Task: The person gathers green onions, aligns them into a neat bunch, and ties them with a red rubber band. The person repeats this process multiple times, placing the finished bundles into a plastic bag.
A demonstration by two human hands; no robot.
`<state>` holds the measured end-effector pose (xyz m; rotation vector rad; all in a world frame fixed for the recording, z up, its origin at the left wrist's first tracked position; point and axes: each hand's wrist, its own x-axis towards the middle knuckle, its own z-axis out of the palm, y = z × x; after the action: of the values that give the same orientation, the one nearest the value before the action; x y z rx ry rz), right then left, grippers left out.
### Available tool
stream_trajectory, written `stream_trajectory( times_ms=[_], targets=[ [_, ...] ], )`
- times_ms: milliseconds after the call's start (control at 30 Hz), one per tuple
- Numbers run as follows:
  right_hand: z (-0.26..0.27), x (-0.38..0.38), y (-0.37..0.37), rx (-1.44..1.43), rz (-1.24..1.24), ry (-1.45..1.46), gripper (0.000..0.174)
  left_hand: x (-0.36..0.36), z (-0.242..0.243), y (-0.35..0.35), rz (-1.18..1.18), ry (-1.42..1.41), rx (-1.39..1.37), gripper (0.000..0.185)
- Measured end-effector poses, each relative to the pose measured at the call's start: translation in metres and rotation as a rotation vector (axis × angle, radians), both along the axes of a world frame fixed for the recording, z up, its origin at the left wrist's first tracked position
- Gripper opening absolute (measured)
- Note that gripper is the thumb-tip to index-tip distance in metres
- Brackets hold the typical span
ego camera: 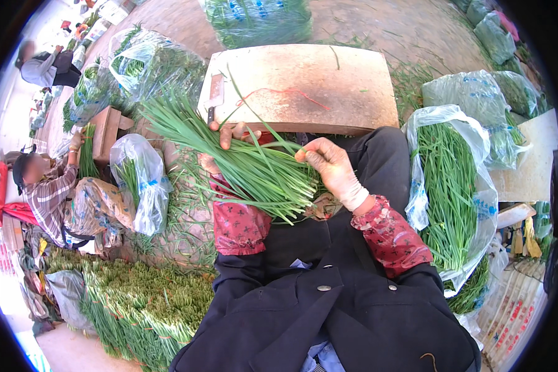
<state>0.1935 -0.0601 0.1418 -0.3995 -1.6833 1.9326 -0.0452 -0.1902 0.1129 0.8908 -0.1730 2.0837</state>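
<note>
A thick bunch of Chinese chives point(255, 167) lies slantwise above my lap, green tips towards the upper left and pale cut ends at the lower right. My left hand point(230, 135) wraps around it from beneath, fingers showing over the far side and the palm hidden. At the stem end, my right hand point(331, 166), in a thin pale glove, pinches a few blades between thumb and fingers. Beyond the bunch is a low wooden table point(302, 65). On its top lie a cleaver point(216, 91) with a dark handle and a red string point(283, 89).
At my right stands an open plastic bag point(487, 195) full of chives. Tied chive bundles point(149, 297) are piled at lower left. A co-worker point(51, 200) sits at left holding chives, beside another plastic bag point(156, 200). Loose blades litter the floor point(190, 223).
</note>
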Motion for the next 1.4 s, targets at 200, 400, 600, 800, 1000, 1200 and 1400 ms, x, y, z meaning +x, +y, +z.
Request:
stream_trajectory(
  times_ms=[200,400,600,800,1000,1200,1400],
  targets=[
    [-0.016,0.041,0.051,-0.593,0.069,0.037,0.016,-0.014,-0.012,-0.002,-0.015,0.016,0.075,0.054],
    [-0.015,0.055,0.067,0.516,0.071,-0.631,0.047,-0.021,-0.024,0.004,-0.053,0.053,0.098,0.059],
    [0.015,0.004,0.024,0.331,0.052,-0.262,0.021,-0.019,-0.014,-0.002,0.009,0.103,-0.078,0.06],
    [0.031,-0.025,0.003,0.645,0.076,-0.221,0.018,-0.019,-0.009,0.001,-0.041,0.136,-0.095,0.06],
    [0.005,-0.034,0.011,0.384,-0.079,-0.118,0.02,-0.015,-0.012,-0.003,0.001,0.07,-0.113,0.057],
    [-0.035,0.011,0.085,-0.602,-0.383,0.092,0.02,-0.025,-0.018,0.004,-0.077,0.121,0.088,0.059],
    [-0.037,0.033,0.087,0.271,0.376,-0.591,0.08,-0.01,-0.003,0.005,-0.058,0.086,-0.082,0.057]
  ],
)
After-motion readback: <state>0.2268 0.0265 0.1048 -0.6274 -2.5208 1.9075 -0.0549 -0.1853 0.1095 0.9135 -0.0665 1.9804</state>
